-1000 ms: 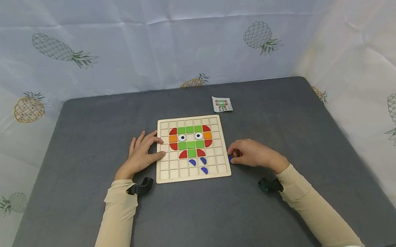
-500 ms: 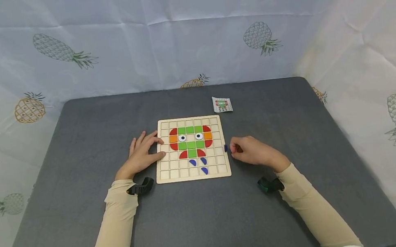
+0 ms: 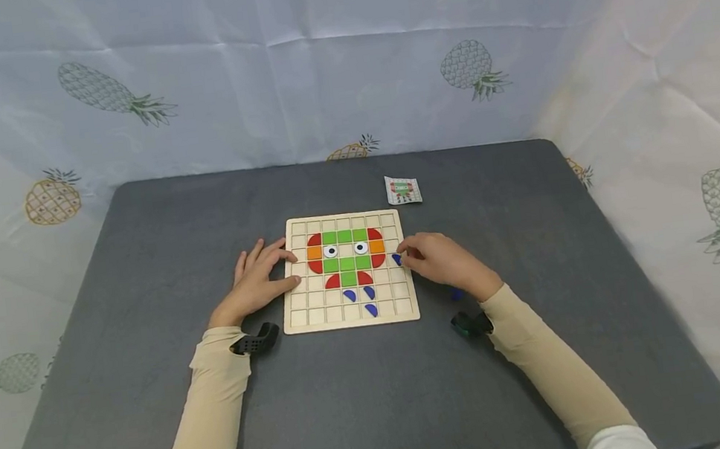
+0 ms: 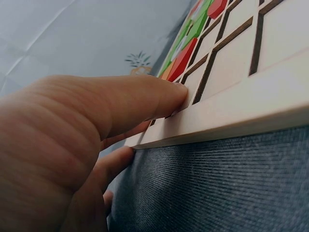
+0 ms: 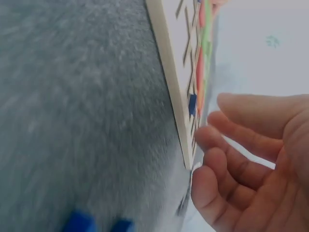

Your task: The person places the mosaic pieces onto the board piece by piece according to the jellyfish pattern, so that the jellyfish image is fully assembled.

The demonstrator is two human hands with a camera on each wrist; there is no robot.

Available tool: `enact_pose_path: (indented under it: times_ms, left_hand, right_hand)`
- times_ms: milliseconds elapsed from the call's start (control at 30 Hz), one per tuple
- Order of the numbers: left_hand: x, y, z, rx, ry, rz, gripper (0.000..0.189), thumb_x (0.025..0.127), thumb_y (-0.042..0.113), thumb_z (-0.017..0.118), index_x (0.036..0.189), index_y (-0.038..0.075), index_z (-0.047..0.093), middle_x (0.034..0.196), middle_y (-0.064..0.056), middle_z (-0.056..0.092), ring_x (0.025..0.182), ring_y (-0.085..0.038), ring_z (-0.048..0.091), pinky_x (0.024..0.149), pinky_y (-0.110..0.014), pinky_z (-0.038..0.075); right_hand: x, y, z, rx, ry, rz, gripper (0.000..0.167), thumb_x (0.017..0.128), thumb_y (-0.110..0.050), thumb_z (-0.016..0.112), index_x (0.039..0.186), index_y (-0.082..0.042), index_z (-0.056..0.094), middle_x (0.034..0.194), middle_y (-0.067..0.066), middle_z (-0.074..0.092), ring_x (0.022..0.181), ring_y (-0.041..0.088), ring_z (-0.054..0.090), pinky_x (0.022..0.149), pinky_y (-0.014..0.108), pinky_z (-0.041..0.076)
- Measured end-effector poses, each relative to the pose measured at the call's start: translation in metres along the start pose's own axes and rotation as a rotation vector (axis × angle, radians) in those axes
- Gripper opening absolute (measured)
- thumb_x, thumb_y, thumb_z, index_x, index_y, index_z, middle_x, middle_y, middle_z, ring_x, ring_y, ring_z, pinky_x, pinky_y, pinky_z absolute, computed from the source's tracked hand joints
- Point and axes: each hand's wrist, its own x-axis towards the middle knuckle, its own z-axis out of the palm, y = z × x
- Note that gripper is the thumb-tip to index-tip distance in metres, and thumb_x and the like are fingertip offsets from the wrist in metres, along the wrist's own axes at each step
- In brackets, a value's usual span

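A wooden grid board (image 3: 298,322) lies on the table, with red, green, orange and eye-printed tiles forming a figure. Below the figure are several blue pieces (image 3: 371,311) with one curved side. My left hand (image 3: 253,286) rests on the board's left edge, thumb on the rim in the left wrist view. At the right edge my right hand (image 3: 441,259) is beside another blue piece (image 3: 396,259) on the board. In the right wrist view its fingers are loosely bent, and a small gap separates the thumb from that blue piece (image 5: 192,104).
A small picture card (image 3: 403,190) with a similar figure lies behind the board. Loose blue pieces (image 3: 456,293) lie on the dark table (image 3: 355,405) by my right wrist. A pineapple-print cloth (image 3: 288,76) hangs behind.
The blue piece by the board's right edge now sits farther in on the board. My right hand has moved left and away from me, uncovering loose blue on the table. My left hand stays put.
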Motion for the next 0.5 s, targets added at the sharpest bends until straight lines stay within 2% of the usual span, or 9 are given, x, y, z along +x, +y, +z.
enact_pose_path:
  times_ms: [233, 500]
  left_hand:
    - [0.0009, -0.0019, 0.0020, 0.005, 0.000, 0.002, 0.033, 0.092, 0.024, 0.072, 0.121, 0.013, 0.059, 0.169, -0.013, 0.025, 0.159, -0.041, -0.003, 0.124, -0.061, -0.013]
    - [-0.0005, -0.0001, -0.0005, 0.010, 0.000, -0.006, 0.034, 0.092, 0.023, 0.072, 0.121, 0.012, 0.059, 0.169, -0.014, 0.025, 0.159, -0.041, -0.003, 0.124, -0.061, -0.013]
  right_hand:
    - [0.0100, -0.0049, 0.0092, -0.076, -0.010, 0.011, 0.030, 0.099, -0.016, 0.065, 0.125, -0.004, 0.070, 0.094, 0.008, 0.062, 0.071, 0.016, 0.051, 0.059, 0.025, 0.042]
    - [0.0119, -0.0107, 0.0074, 0.002, -0.062, 0.004, 0.016, 0.096, -0.010, 0.063, 0.110, -0.003, 0.066, 0.097, 0.009, 0.061, 0.073, 0.018, 0.051, 0.062, 0.027, 0.043]
